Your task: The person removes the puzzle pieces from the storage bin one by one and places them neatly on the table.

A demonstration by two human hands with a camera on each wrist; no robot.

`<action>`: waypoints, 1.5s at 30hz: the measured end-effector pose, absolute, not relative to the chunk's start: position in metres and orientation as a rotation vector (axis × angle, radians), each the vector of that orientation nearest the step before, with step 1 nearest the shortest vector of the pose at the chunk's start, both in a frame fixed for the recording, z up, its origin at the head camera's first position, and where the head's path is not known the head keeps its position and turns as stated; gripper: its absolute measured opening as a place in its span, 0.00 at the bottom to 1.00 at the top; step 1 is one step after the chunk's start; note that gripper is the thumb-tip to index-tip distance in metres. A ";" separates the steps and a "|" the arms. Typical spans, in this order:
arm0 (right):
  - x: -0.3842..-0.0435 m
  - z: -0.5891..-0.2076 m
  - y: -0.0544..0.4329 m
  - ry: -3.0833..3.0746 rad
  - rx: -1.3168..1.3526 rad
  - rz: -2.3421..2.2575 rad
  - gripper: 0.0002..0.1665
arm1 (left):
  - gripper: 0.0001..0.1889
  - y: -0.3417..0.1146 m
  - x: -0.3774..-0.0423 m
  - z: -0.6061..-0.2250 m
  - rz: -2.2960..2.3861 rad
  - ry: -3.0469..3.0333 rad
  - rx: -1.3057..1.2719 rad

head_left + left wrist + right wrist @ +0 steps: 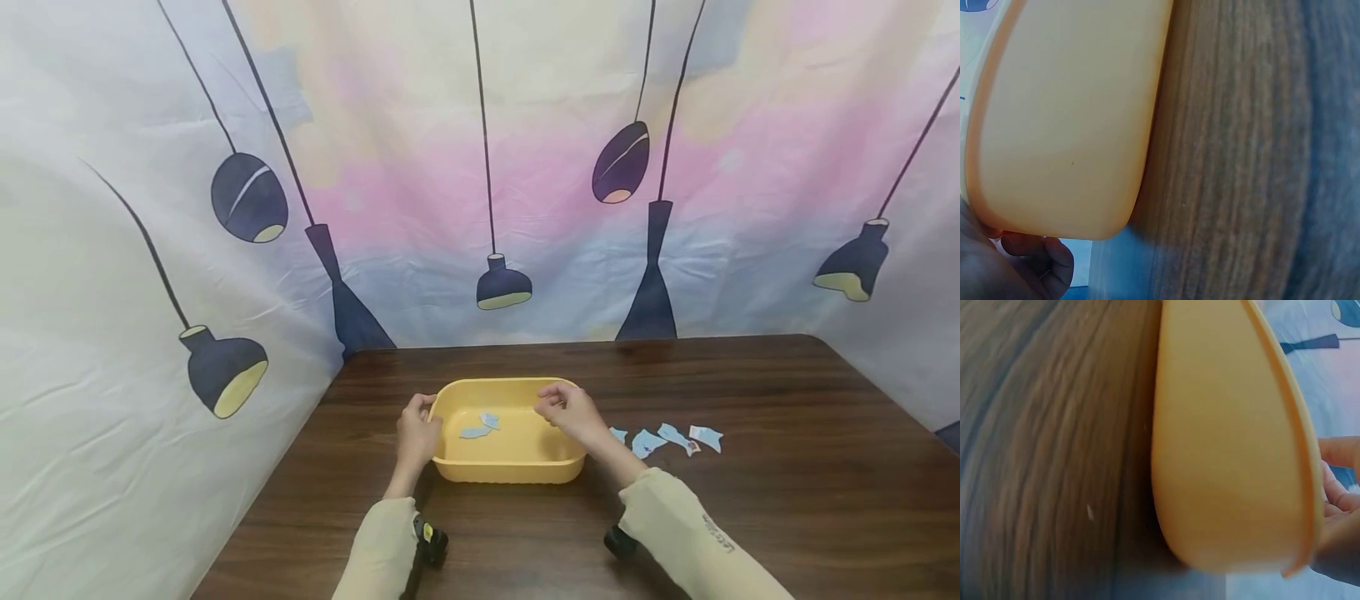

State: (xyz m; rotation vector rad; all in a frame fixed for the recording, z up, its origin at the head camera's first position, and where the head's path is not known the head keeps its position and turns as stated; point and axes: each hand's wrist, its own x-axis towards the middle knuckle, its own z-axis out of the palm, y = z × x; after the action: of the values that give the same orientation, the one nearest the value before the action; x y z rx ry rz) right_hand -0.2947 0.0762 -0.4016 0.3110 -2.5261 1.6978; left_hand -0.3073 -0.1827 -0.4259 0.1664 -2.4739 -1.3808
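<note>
A yellow plastic tub stands on the table, with two torn light-blue paper pieces lying on the left part of its floor. My left hand grips the tub's left end, thumb at the rim and fingers curled behind the wall. Over the tub's right end is my right hand, its fingers bent and drawn together above the inside. Whether a piece sits between those fingertips I cannot tell. In the right wrist view the tub wall covers part of this hand.
Several more torn paper pieces, light blue with small printed patches, lie on the dark wooden table right of the tub, beside my right forearm. Behind the table hangs a pastel cloth printed with dark lamps.
</note>
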 end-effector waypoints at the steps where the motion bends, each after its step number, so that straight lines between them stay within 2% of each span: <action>1: -0.296 -0.403 0.072 -2.527 0.311 1.716 0.17 | 0.21 -0.182 -0.308 -0.426 -1.383 -2.476 0.162; 15: -0.309 -0.395 0.015 -2.561 0.296 1.796 0.17 | 0.20 -0.176 -0.313 -0.422 -1.355 -2.467 0.133; 22: -0.320 -0.406 -0.003 -2.581 0.216 1.835 0.17 | 0.20 -0.176 -0.314 -0.422 -1.359 -2.469 0.123; 31: -0.329 -0.412 -0.013 -2.689 0.222 1.759 0.20 | 0.20 -0.177 -0.309 -0.424 -1.369 -2.478 0.122; 45: -0.325 -0.418 -0.009 -2.811 0.245 1.693 0.30 | 0.21 -0.180 -0.306 -0.426 -1.379 -2.463 0.132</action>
State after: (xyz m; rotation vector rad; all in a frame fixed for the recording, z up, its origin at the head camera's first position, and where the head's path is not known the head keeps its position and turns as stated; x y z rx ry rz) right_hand -0.3246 -0.0094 -0.4175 0.2454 -2.8111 1.6928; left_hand -0.3057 -0.1801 -0.4255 0.1316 -2.4631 -1.3786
